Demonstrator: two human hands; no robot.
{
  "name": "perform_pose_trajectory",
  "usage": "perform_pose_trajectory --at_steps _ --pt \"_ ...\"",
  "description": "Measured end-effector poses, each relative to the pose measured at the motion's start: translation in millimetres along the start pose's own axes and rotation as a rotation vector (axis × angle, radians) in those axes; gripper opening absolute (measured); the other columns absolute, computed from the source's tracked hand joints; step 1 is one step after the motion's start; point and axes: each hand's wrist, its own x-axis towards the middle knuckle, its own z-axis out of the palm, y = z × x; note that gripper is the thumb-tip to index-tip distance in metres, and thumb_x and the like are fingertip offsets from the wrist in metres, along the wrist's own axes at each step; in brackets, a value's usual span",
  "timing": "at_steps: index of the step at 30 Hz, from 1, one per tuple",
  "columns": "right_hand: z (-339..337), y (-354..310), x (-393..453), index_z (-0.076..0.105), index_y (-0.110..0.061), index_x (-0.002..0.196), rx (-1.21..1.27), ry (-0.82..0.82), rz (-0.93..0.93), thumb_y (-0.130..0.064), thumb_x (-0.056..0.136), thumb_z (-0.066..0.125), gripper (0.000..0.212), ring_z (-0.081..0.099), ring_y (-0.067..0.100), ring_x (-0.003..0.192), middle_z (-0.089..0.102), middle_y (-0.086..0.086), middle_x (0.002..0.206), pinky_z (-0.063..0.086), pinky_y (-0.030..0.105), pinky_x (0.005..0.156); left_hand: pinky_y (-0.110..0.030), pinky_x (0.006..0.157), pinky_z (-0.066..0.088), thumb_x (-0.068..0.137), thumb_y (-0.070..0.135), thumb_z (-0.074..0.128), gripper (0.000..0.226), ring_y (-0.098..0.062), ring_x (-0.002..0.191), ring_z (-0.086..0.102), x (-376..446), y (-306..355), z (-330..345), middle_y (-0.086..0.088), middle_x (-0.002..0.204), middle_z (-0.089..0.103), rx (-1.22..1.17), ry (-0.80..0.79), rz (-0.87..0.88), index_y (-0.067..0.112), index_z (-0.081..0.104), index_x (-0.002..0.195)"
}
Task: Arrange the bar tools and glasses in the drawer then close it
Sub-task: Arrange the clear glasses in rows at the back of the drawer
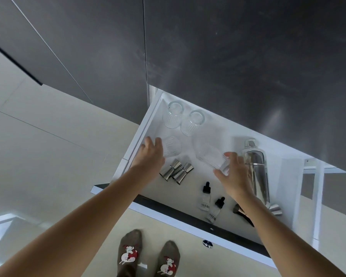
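A white drawer (140,134) stands pulled out below a dark counter. Two ribbed glasses (173,114) (192,122) stand at its back left. My left hand (150,156) grips a third ribbed glass (171,146) near the left wall. My right hand (234,176) holds a tilted clear glass (212,158) in the middle, blurred by motion. A steel cocktail shaker (257,168) lies to the right of that hand. Two steel jiggers (176,171) lie side by side between my arms. Two small dropper bottles (204,196) (216,209) lie near the drawer front.
A copper-toned tool (241,211) and a steel cap (276,209) lie partly hidden under my right forearm. The drawer's dark front panel (168,208) carries a small knob (207,243). My socked feet (148,256) stand on the pale floor just before it.
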Motion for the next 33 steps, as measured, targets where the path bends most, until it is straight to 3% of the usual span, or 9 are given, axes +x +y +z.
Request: perform_pose_trajectory --at_steps 4,8,11,26,29,31,33 --pt "-5.2 -29.7 12.7 0.051 -0.013 0.126 0.008 -0.026 -0.134 -0.01 0.079 0.071 0.052 0.053 0.014 0.082 0.047 0.005 0.11 0.048 0.028 0.086 -0.037 0.091 0.047 0.094 0.013 0.057 0.044 -0.033 0.113 0.052 13.3 13.8 -15.6 -0.02 0.127 0.042 0.082 0.039 0.012 0.001 0.036 0.131" --pt "0.2 -56.0 21.4 0.048 -0.013 0.131 -0.069 -0.092 -0.235 -0.01 0.081 0.066 0.053 0.058 0.031 0.101 0.047 0.011 0.121 0.048 0.034 0.093 -0.038 0.091 0.05 0.089 0.012 0.066 0.047 -0.032 0.113 0.051 25.3 19.6 -23.1 -0.019 0.125 0.046 0.108 0.065 -0.001 -0.001 0.039 0.126" --pt "5.8 -74.8 27.3 0.046 -0.014 0.133 -0.097 -0.096 -0.251 -0.01 0.082 0.064 0.054 0.055 0.034 0.108 0.045 0.011 0.126 0.049 0.04 0.094 -0.037 0.091 0.051 0.087 0.01 0.068 0.049 -0.031 0.114 0.05 34.1 22.2 -24.5 -0.018 0.124 0.047 0.143 0.094 0.01 -0.002 0.04 0.127" --pt "19.9 -96.7 40.2 0.044 -0.015 0.131 -0.035 -0.065 -0.173 -0.015 0.083 0.063 0.051 0.053 0.042 0.105 0.045 0.014 0.128 0.044 0.042 0.094 -0.035 0.097 0.046 0.091 0.023 0.063 0.051 -0.03 0.118 0.049 59.8 23.0 -13.5 -0.017 0.125 0.052 0.161 0.209 0.078 0.0 0.041 0.132" --pt "17.3 -94.2 39.4 0.036 -0.017 0.138 0.028 -0.088 -0.169 -0.015 0.081 0.068 0.065 0.053 0.038 0.106 0.047 0.016 0.126 0.045 0.041 0.095 -0.036 0.101 0.043 0.089 0.025 0.066 0.058 -0.031 0.121 0.047 55.8 20.7 -16.5 -0.018 0.129 0.05 0.074 0.19 0.076 0.001 0.038 0.135" --pt "17.9 -89.5 35.2 0.03 -0.018 0.14 0.114 -0.068 -0.089 -0.008 0.078 0.069 0.074 0.053 0.032 0.107 0.048 0.017 0.124 0.044 0.036 0.092 -0.036 0.099 0.045 0.086 0.02 0.07 0.059 -0.032 0.119 0.05 49.1 19.2 -18.9 -0.019 0.129 0.049 -0.02 0.177 0.024 0.001 0.037 0.131" --pt "23.1 -79.9 27.2 0.034 -0.013 0.135 0.231 -0.014 0.105 0.001 0.078 0.062 0.064 0.054 0.03 0.109 0.052 0.018 0.122 0.041 0.03 0.087 -0.036 0.094 0.047 0.083 0.014 0.073 0.056 -0.032 0.115 0.052 38.8 15.8 -15.7 -0.021 0.126 0.049 -0.068 0.178 -0.046 0.0 0.038 0.125"
